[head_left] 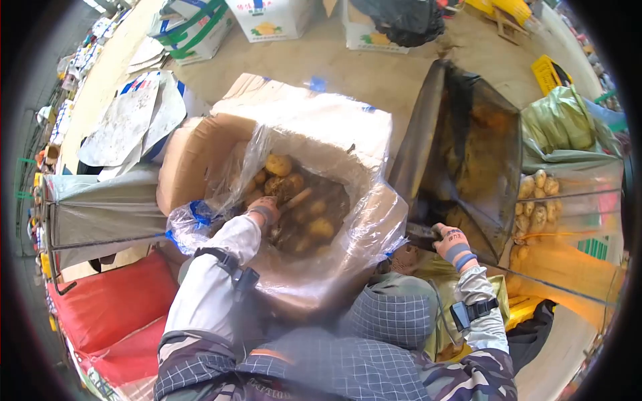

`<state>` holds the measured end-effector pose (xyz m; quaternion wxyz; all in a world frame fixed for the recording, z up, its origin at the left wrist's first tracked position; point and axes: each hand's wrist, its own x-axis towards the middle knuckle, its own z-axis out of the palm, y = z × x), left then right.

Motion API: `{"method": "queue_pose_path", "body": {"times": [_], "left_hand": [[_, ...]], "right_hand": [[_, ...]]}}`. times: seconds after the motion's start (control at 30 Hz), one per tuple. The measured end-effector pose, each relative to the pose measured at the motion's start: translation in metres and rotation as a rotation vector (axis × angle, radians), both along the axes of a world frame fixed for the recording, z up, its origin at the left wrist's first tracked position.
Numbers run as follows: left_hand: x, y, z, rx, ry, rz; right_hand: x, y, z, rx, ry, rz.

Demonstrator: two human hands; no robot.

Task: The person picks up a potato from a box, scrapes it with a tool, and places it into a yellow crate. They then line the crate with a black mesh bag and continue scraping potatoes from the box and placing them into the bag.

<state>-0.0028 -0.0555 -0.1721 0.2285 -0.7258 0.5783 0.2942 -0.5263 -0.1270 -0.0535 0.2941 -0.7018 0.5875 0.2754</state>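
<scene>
A large cardboard box (186, 160) lined with clear plastic stands open in front of me, with round yellowish potatoes (321, 228) and dark soil inside. My left hand (265, 212), in a glove, reaches into the box at the potatoes; its fingertips are partly hidden, and what they hold cannot be made out. To the right, a dark, dirt-stained open container (487, 140) stands tilted. My right hand (452, 242), gloved too, has its fingers wrapped round the dark lower edge of this container.
Flattened cardboard (137, 120) lies at the left, above a red sack (114, 301). Bagged potatoes (538, 200) and a green bag (558, 123) are at the right. White printed boxes (271, 17) stand at the back. A yellow crate (548, 75) is at upper right.
</scene>
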Motion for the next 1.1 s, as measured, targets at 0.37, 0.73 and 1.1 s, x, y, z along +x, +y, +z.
{"method": "queue_pose_path", "body": {"times": [0.37,0.73,1.1], "left_hand": [[-0.031,0.017,0.164,-0.312,0.771,-0.129],[-0.034,0.024,0.189,-0.395,1.272,0.427],[-0.155,0.015,0.016,-0.166,0.368,-0.526]], "right_hand": [[0.179,0.018,0.201,-0.492,-0.695,0.467],[0.236,0.068,0.192,-0.181,-0.231,0.244],[0.222,0.068,0.153,-0.752,-0.872,0.013]]}}
